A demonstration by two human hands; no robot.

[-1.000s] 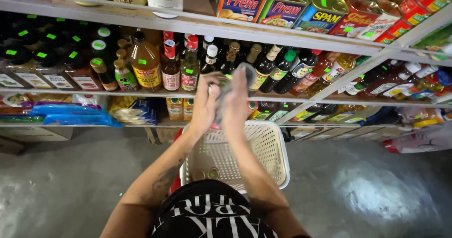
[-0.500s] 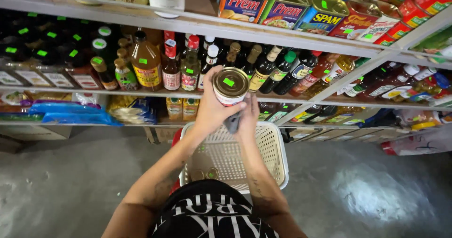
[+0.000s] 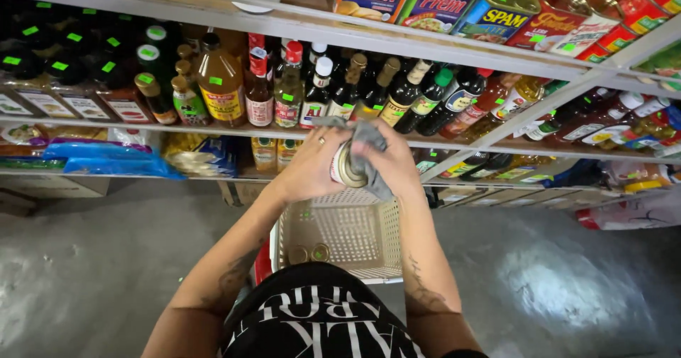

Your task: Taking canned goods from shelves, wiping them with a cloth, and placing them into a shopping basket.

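Note:
My left hand (image 3: 310, 168) grips a small round tin can (image 3: 346, 166) on its side, its metal end facing the camera. My right hand (image 3: 394, 161) presses a grey cloth (image 3: 369, 145) against the can, draped over its top and right side. Both hands are held out over a cream plastic basket (image 3: 383, 234) in front of my waist. Two more cans (image 3: 309, 253) lie in the basket's near left corner.
Store shelves run ahead: a row of sauce and vinegar bottles (image 3: 284, 88) at hand height, tinned meat cans (image 3: 433, 7) above, packets in blue wrap (image 3: 113, 163) lower left, cardboard boxes (image 3: 50, 186) under the shelves. Grey concrete floor (image 3: 567, 280) lies on both sides.
The can was held upright with its green-stickered lid toward the camera; now it is tipped on its side and lowered, with the grey cloth wrapped over it.

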